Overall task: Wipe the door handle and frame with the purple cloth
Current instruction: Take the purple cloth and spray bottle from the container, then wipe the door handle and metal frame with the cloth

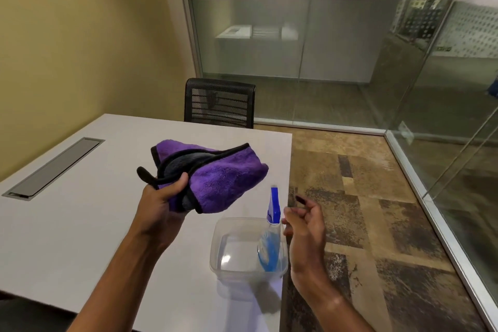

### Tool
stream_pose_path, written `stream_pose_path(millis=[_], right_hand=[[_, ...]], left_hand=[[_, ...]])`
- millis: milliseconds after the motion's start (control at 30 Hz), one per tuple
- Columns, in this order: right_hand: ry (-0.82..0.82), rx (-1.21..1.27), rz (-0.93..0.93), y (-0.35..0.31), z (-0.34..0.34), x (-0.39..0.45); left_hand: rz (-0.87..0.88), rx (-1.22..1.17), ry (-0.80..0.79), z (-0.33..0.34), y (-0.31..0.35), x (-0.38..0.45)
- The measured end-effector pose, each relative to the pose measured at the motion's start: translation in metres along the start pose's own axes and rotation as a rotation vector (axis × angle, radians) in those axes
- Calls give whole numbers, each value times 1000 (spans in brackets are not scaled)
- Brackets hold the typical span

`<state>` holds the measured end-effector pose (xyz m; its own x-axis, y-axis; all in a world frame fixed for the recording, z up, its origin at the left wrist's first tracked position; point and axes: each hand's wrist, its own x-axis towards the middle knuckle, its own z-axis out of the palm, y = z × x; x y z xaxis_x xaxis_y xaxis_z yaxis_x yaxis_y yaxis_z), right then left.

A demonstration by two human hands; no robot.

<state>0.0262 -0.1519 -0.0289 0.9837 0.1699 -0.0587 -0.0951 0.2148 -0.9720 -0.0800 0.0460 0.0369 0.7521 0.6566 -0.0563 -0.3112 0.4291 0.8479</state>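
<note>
My left hand (159, 205) grips the purple cloth (215, 172) by its near corner and holds it folded above the white table (80, 224). The cloth has a black hem and a grey underside. My right hand (304, 226) hovers just past the table's right edge, fingers loosely curled and holding nothing, close beside a blue spray bottle (270, 234). No door handle shows in this view.
The spray bottle stands in a clear plastic tub (229, 259) near the table's right edge. A black mesh chair (219, 105) sits behind the table. Glass partitions with metal frames (404, 159) run along the back and right, over patterned carpet. A grey cable hatch (54, 167) lies in the tabletop.
</note>
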Motion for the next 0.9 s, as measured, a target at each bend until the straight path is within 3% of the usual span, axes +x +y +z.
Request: stream_pose_path(millis=[133, 267, 433, 900], right_hand=[[-225, 374, 388, -22, 19, -3], [-415, 683, 514, -40, 27, -5], [-463, 913, 406, -56, 19, -6], [-128, 891, 74, -70, -83, 6]], left_hand=[[-27, -66, -50, 27, 2, -7], [-57, -89, -115, 49, -3, -15], [-137, -104, -232, 65, -17, -22], [-330, 9, -406, 141, -106, -37]])
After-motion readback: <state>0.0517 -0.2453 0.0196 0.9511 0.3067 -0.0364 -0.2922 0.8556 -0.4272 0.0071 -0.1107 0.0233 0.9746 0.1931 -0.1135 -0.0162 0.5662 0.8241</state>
